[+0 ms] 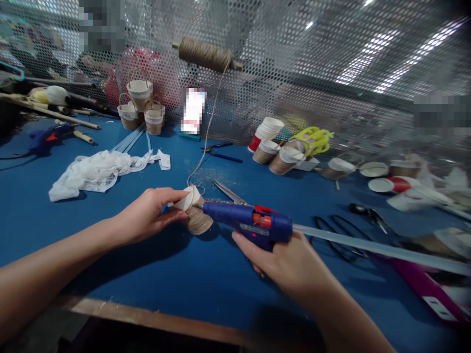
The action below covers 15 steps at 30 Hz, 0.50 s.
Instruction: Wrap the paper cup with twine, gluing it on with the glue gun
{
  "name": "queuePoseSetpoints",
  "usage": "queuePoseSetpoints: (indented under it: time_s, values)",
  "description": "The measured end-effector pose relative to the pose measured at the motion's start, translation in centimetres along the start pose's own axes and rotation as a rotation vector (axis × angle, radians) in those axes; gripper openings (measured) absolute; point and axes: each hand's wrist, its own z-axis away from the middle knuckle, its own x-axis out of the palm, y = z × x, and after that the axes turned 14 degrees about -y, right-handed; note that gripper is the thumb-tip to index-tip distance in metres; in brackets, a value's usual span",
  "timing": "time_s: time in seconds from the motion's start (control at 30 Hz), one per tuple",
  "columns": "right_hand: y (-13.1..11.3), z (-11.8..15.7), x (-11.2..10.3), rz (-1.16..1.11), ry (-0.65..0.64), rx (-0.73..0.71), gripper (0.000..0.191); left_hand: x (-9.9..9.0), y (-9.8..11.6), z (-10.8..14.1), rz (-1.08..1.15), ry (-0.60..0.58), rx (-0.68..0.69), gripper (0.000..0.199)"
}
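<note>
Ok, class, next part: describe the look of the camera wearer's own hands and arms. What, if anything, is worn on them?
The left hand and right hand are both ungloved. The slim forearms are bare as far as the picture shows, with no sleeves, watch or bracelet. No ring shows on the visible fingers.

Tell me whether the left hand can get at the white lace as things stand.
Probably yes: nothing seems to stand between the left hand and the white lace on the blue table. The hand is holding the twine-wrapped cup, though, so it would likely have to let go first.
</note>
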Motion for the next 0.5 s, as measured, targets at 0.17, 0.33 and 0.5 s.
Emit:
queuePoseSetpoints:
  time_s: [0.17, 0.33, 0.5]
  values:
    - [0.4, -0.3, -0.6, -0.063, -0.066, 0.032, 0.035, 0.0, 0.0, -0.1, -0.021, -0.004, -0.029, 0.022]
    - [0.3, -0.9, -0.7, -0.175, -0.079, 0.047, 0.036, 0.0, 0.1, -0.2, -0.026, 0.013, -0.044, 0.023]
    - [0.6, -1.2, -0.6, -0.171, -0.091, 0.054, 0.037, 0.0, -0.1, -0.2, -0.023, 0.012, -0.054, 0.020]
